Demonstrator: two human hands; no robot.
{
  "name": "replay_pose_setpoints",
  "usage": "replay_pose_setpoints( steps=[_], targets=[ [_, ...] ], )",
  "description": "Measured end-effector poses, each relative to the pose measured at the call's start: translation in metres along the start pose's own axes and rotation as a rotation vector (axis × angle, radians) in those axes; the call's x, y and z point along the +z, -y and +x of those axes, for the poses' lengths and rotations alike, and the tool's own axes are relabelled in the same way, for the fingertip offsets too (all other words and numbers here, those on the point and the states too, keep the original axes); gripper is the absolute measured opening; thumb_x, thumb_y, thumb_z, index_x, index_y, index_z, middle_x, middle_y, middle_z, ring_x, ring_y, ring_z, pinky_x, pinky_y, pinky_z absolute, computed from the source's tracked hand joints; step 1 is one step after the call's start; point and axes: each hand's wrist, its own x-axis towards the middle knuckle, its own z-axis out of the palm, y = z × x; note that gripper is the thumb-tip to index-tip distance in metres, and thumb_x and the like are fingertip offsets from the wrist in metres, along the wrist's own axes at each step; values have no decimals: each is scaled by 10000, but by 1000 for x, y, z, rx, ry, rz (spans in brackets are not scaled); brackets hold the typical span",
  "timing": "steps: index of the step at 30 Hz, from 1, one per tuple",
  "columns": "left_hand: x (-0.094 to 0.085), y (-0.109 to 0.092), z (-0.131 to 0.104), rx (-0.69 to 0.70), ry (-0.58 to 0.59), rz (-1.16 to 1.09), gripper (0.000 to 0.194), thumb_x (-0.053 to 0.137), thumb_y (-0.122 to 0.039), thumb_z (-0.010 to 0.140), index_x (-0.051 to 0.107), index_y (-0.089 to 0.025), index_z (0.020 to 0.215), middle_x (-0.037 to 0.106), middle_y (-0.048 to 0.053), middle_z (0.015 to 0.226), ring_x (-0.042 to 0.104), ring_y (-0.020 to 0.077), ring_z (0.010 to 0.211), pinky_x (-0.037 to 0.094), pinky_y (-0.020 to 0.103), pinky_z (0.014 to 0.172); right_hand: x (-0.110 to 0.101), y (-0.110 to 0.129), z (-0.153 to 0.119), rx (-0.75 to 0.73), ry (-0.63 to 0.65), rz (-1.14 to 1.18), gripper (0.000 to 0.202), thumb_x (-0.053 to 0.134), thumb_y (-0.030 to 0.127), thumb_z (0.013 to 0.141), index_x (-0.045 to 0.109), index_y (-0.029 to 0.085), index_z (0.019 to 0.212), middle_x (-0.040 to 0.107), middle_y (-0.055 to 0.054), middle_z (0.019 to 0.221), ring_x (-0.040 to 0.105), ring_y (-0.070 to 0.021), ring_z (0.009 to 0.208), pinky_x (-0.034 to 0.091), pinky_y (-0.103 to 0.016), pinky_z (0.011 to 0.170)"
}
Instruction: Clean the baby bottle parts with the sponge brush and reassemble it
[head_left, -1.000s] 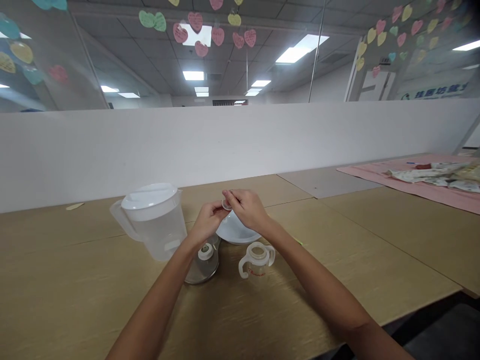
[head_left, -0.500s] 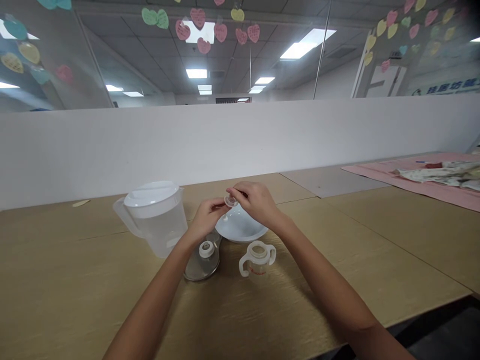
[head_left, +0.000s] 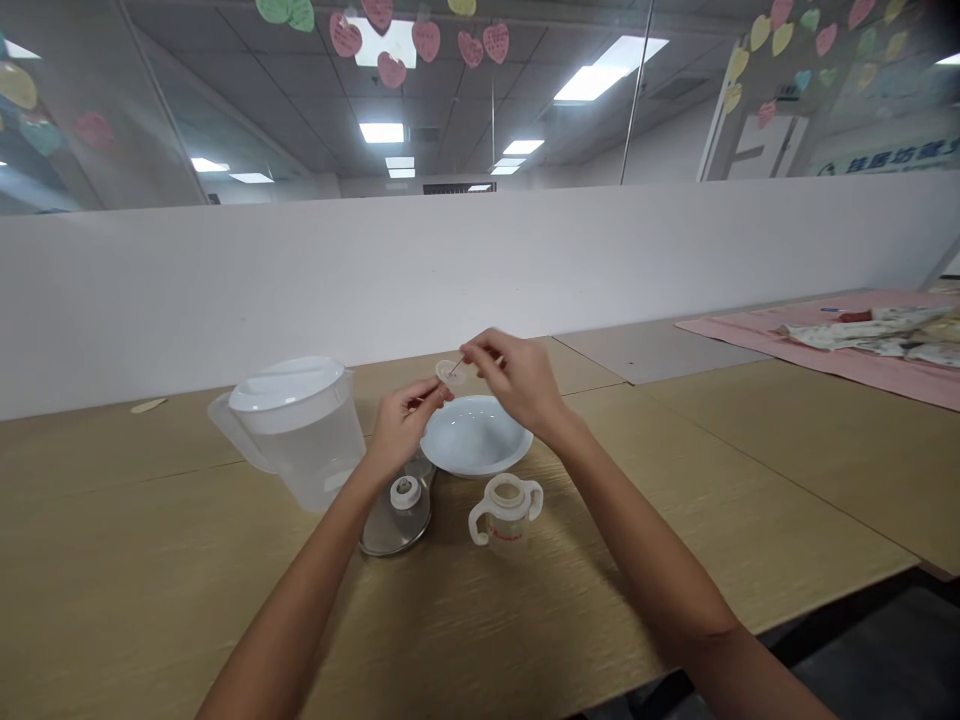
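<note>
My left hand (head_left: pixel 405 420) is closed in a pinch on the edge of a small clear bottle nipple (head_left: pixel 450 373), its round base turned towards me. My right hand (head_left: pixel 517 380) pinches a thin dark stick-like tool (head_left: pixel 457 364), whose tip meets the middle of the nipple. Both hands are raised above a white bowl (head_left: pixel 477 440). Below them, a clear baby bottle with two handles (head_left: pixel 507 512) stands open-topped on the table. Beside my left forearm, a small piece with a white collar (head_left: pixel 405 492) rests on a shiny metal tray (head_left: pixel 386 535), partly hidden by the arm.
A translucent pitcher with a white lid (head_left: pixel 300 430) stands to the left of the tray. A pale flat piece (head_left: pixel 148 405) lies farther left. At the right, cloth items (head_left: pixel 862 335) lie on a pink sheet (head_left: pixel 720 325). A white partition (head_left: pixel 450 270) closes off the table's back.
Both hands have risen slightly and my right hand has drawn away from my left. The nipple's base now shows, with the thin tool visible at it. The view has shifted slightly.
</note>
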Motion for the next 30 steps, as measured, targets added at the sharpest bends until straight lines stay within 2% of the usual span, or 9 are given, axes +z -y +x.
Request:
replay_pose_setpoints(
  steps=[4,9,11,17,22,25,26,28,30],
  targets=[
    [1,-9,0,38,18,1,276,506,-375,798,657,-147,767,662,34,800,563,138,716,431,218,654,-4,11,-4,35,-280,187,291,375,411,905,542,176,866,578,2,688,517,-70,570,387,-185,556],
    [5,-8,-3,41,103,-29,283,495,-370,809,648,-135,777,644,28,738,561,132,689,422,207,613,10,9,-5,-27,-140,275,387,342,448,908,542,161,743,504,20,581,482,-67,546,378,-186,549],
    [4,-8,-5,44,112,-48,287,489,-363,814,645,-125,779,637,32,728,558,125,673,423,204,601,13,3,-3,-17,-160,285,411,361,465,897,534,157,686,478,25,556,452,-63,521,364,-186,526],
    [2,-25,-11,64,183,-34,303,469,-357,835,661,-126,878,615,15,713,411,50,457,358,175,449,-18,-12,13,167,-576,552,398,410,512,857,458,173,653,349,70,498,300,-33,369,242,-161,357],
    [-4,-29,-10,44,233,92,318,460,-366,833,677,-148,914,619,8,699,407,56,466,356,174,448,-35,-49,23,298,-743,580,364,376,488,872,430,180,687,339,80,500,280,-25,339,217,-144,318],
    [-9,-22,-9,-30,223,51,384,456,-388,825,627,-138,1061,627,29,732,457,72,479,388,185,446,-16,-84,20,487,-526,442,303,354,380,899,477,157,734,394,66,503,324,-30,344,252,-144,320],
    [-10,-19,-8,-42,218,42,403,456,-394,823,615,-130,1083,629,37,737,483,81,495,402,190,454,-6,-94,16,576,-380,351,300,331,336,908,492,145,743,421,55,507,344,-31,350,276,-144,330],
    [-12,-15,-8,-39,209,51,410,458,-397,821,613,-125,1085,636,49,738,538,105,551,436,204,499,16,-109,6,729,93,140,295,325,264,907,525,125,740,499,19,530,412,-40,385,346,-147,378],
    [-14,-12,-9,-15,205,77,390,461,-396,822,626,-137,1062,653,52,748,583,129,621,466,228,578,32,-117,-2,774,328,76,203,497,229,829,559,104,681,555,-20,527,486,-72,420,402,-176,420]
  ],
)
